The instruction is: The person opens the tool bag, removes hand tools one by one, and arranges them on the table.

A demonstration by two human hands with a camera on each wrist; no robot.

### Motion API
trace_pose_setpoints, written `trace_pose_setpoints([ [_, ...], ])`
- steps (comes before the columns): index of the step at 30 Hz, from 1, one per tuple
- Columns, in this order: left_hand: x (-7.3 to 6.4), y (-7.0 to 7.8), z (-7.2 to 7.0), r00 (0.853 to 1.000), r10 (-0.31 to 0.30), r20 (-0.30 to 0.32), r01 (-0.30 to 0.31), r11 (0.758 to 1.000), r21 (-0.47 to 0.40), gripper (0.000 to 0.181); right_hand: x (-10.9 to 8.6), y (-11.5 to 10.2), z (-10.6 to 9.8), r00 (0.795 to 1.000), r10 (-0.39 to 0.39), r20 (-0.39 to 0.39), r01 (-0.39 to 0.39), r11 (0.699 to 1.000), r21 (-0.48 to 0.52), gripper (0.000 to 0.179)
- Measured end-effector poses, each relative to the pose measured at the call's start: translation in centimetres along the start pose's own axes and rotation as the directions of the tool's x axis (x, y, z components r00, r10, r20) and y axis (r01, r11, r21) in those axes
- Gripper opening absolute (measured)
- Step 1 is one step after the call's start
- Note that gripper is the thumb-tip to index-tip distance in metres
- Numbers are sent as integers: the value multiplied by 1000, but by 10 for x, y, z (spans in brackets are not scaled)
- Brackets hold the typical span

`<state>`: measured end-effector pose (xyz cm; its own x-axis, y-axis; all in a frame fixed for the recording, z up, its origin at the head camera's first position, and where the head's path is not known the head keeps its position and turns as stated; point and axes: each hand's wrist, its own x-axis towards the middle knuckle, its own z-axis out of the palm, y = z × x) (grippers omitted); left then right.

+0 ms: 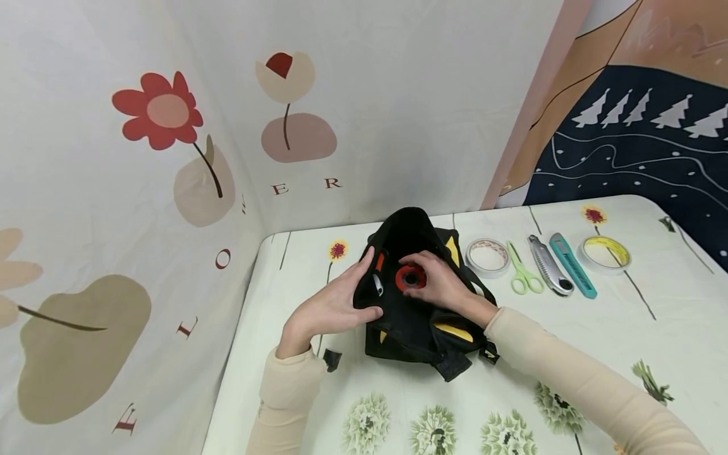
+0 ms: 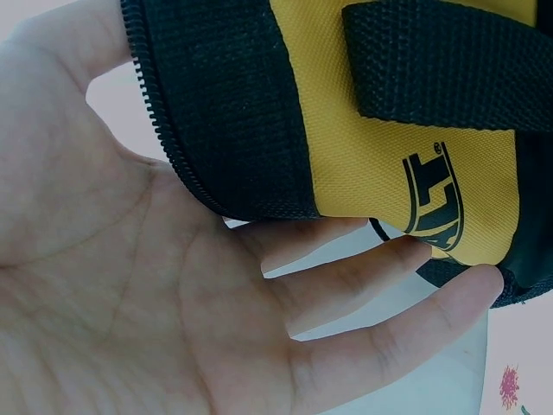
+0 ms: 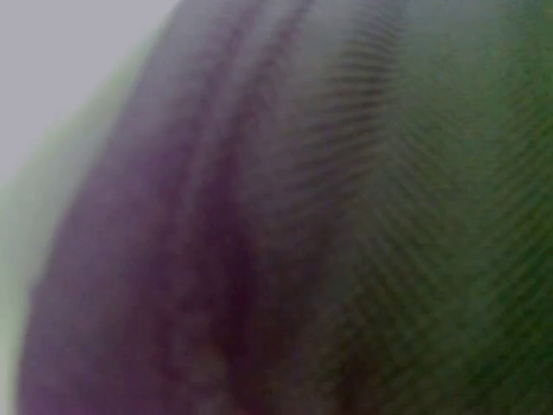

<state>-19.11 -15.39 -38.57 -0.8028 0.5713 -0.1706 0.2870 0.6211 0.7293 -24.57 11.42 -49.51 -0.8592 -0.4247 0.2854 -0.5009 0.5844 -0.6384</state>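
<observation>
A black-and-yellow tool bag (image 1: 398, 341) lies on the table with its mouth spread wide. My left hand (image 1: 335, 303) holds the bag's left side, thumb at the inner edge. In the left wrist view, the fingers (image 2: 380, 346) of that hand stretch along the yellow outer wall, below the zipper edge (image 2: 160, 130). Inside the bag, my right hand (image 1: 438, 281) pinches a red tape roll (image 1: 402, 278) with a dark centre between thumb and fingers. Near the left inner wall sits a red-and-white item (image 1: 378, 284), partly hidden. Only blurred dark fabric (image 3: 346, 216) fills the right wrist view.
Right of the bag lie a clear tape roll (image 1: 488, 256), green scissors (image 1: 524, 278), a grey utility knife (image 1: 550, 265), a teal utility knife (image 1: 573, 265) and a yellow-cored tape roll (image 1: 605, 253). A printed cloth wall (image 1: 398, 126) stands behind the table.
</observation>
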Motion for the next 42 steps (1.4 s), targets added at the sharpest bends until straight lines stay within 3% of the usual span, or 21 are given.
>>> trace_pose_setpoints([
  [9, -1, -1, 0, 1000, 4, 2, -4, 1000, -8, 106, -1, 6, 6, 999, 51, 13, -51, 998, 34, 68],
  [23, -2, -1, 0, 1000, -4, 1, 4, 1000, -10, 106, 0, 11, 8, 997, 52, 56, -54, 998, 38, 68],
  [31, -2, -1, 1, 1000, -3, 1, 3, 1000, -19, 106, -1, 11, 9, 997, 43, 59, -44, 999, 15, 67],
  [42, -1, -1, 1, 1000, -4, 1, 4, 1000, -19, 106, -1, 5, 4, 1000, -17, 7, 17, 1000, -14, 71],
])
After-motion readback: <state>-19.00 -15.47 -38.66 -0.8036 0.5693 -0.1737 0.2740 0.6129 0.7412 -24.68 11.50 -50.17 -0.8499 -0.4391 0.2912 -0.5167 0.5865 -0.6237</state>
